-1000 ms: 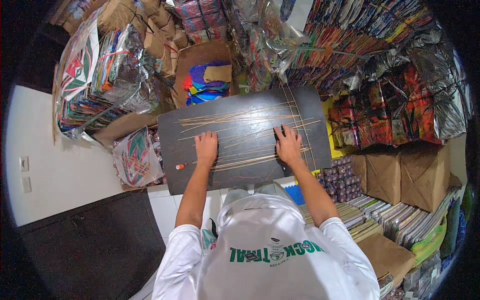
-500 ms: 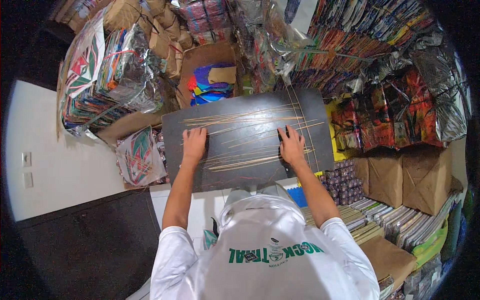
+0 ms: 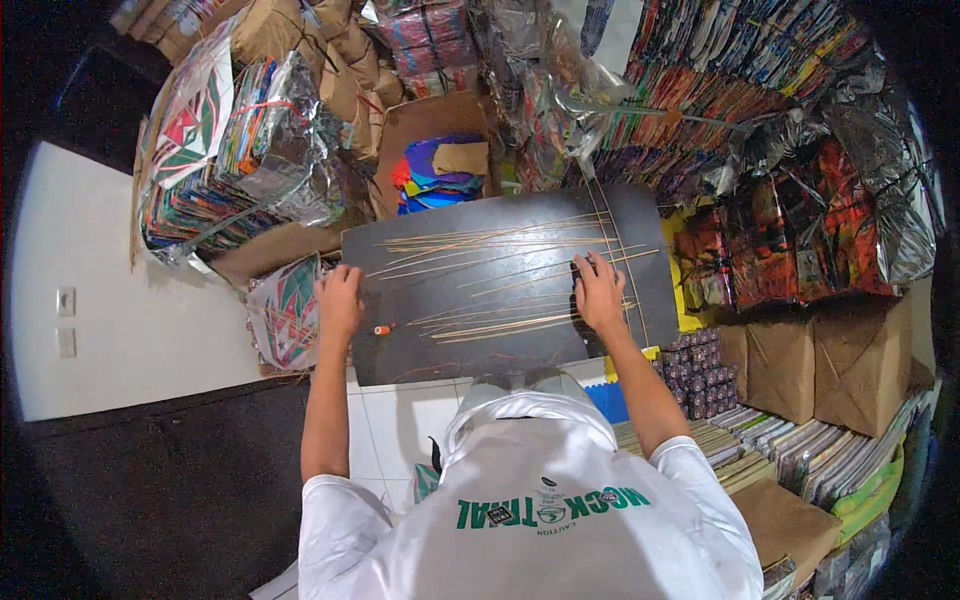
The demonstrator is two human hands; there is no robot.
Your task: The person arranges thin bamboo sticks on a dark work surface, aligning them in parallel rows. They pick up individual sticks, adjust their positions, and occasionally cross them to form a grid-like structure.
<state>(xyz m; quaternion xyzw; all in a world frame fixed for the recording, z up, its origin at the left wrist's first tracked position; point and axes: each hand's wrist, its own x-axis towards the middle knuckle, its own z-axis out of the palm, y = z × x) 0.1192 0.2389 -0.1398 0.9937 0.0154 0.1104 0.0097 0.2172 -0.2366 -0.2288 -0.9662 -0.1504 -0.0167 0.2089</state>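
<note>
Thin, pale sticks (image 3: 500, 331) lie spread over a dark board (image 3: 645, 215) in the centre of the frame, most running roughly left to right in loose upper and lower groups, with a pair crossing near the board's right end. The left hand (image 3: 340, 297) is at the board's left edge, left of centre in the frame, its fingers bent and close together (whether they pinch anything, I cannot tell). Near it, a small orange-and-white item (image 3: 382, 330) sits on the board. The right hand (image 3: 601, 293) is over the right part of the board, among the stick ends, palm down with its fingers spread apart; whether the fingertips press on a stick is too small to tell. Just beyond the board, at upper centre, a cardboard box (image 3: 402, 122) holds brightly coloured pieces (image 3: 440, 185). A plastic-wrapped stack (image 3: 240, 165) fills the upper left, and brown packages (image 3: 860, 360) stand at right, beside small dark boxes (image 3: 695, 372). A white shirt (image 3: 540, 470) takes up the lower centre.
</note>
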